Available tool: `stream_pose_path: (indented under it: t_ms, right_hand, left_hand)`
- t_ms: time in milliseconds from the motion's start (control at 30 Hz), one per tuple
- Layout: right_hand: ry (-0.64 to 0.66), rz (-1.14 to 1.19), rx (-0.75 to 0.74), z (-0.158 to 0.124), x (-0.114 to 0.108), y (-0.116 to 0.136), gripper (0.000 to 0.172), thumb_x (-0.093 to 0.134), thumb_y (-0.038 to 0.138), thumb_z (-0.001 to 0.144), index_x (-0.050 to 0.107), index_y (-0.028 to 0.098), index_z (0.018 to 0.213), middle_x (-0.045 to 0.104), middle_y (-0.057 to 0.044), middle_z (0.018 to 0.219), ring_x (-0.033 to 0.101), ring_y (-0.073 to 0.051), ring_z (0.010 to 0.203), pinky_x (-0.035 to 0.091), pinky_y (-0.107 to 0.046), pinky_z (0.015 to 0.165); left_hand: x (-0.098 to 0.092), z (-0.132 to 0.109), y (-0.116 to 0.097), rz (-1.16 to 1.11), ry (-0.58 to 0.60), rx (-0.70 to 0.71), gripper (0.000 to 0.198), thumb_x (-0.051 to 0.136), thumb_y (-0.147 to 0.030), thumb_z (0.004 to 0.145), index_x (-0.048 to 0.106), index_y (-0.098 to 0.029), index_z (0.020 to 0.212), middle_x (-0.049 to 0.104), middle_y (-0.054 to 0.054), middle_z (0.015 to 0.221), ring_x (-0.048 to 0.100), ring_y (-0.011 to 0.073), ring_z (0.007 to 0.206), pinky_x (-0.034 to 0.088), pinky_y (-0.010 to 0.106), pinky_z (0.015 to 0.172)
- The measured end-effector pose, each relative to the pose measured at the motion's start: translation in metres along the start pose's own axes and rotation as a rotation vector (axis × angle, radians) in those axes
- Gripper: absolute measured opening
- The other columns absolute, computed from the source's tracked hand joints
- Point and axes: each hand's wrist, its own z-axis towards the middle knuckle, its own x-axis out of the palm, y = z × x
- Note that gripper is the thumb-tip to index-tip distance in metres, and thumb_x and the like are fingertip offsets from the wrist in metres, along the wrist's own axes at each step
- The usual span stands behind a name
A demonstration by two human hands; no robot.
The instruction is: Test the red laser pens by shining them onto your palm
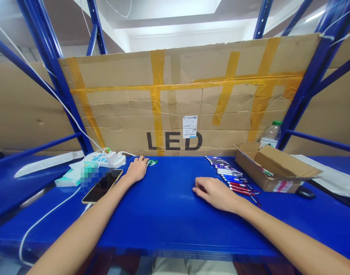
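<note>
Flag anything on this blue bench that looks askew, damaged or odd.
Little stands out. The open brown cardboard box sits skewed to the bench edge, flaps splayed. The creased cardboard backboard is patched with yellow tape. The left hand touches a small green clip lying alone.

The smooth blue worktop [169,206] has a slight sheen, like painted metal. Behind it stands a matt brown corrugated cardboard sheet [192,110], creased and patched with glossy yellow-brown tape. The row of small pen-shaped torches [232,177] looks like shiny coloured metal. The open brown cardboard box [273,168] is dull and rough-edged. The black phone [102,186] has a glossy glass face. The white power strip [106,158] is smooth plastic, and the clear bottle [270,135] is transparent plastic.
</note>
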Motion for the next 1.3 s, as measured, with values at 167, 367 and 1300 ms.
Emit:
stream_pose_path:
  t_ms: [167, 367, 1300]
  right_hand:
    - [-0.003, 0.005, 0.011, 0.001, -0.002, -0.002, 0.027, 0.051, 0.032, 0.108, 0.054, 0.024, 0.083, 0.073, -0.004, 0.088, 0.065, -0.021, 0.077, 0.035, -0.032, 0.069]
    - [-0.027, 0.027, 0.003, 0.0, 0.0, -0.003, 0.025, 0.05, 0.034, 0.108, 0.058, 0.023, 0.087, 0.074, -0.005, 0.09, 0.065, -0.021, 0.077, 0.037, -0.031, 0.069]
    - [-0.068, 0.077, -0.151, -0.003, 0.0, -0.003, 0.005, 0.057, 0.023, 0.104, 0.058, 0.022, 0.099, 0.066, -0.006, 0.106, 0.054, -0.025, 0.097, 0.043, -0.043, 0.094]
  left_hand:
    - [-0.014, -0.012, -0.017, -0.035, 0.009, 0.104, 0.043, 0.046, -0.031, 0.109, 0.063, -0.013, 0.145, 0.061, 0.023, 0.142, 0.059, 0.0419, 0.129, 0.05, 0.056, 0.104]
    - [-0.029, -0.048, -0.069, -0.188, 0.059, 0.438, 0.038, 0.057, -0.046, 0.109, 0.065, -0.026, 0.141, 0.066, 0.009, 0.134, 0.062, 0.0258, 0.12, 0.05, 0.039, 0.107]
    - [-0.041, -0.075, -0.087, -0.413, 0.081, 0.665, 0.036, 0.065, -0.049, 0.105, 0.07, -0.024, 0.13, 0.069, 0.006, 0.115, 0.065, 0.0258, 0.109, 0.049, 0.037, 0.097]
